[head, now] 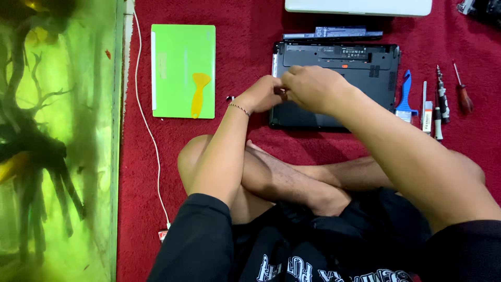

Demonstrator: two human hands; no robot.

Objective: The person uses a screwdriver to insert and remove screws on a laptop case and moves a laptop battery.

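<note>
A black laptop [360,65] lies upside down on the red carpet in front of my crossed legs. My left hand [261,93] and my right hand [313,86] meet at the laptop's left side, fingertips pinched close together over its left edge. Whatever small thing sits between the fingers is hidden. My left wrist wears a thin bracelet [239,108]. A long black battery [334,34] lies just behind the laptop.
A green laptop [182,70] with a yellow pry tool [198,91] on it lies to the left. A blue pry tool [405,94], screwdrivers [442,99] and a red-handled driver [463,96] lie right. A white cable [148,130] runs beside an aquarium [57,141]. A white device [360,6] sits at the back.
</note>
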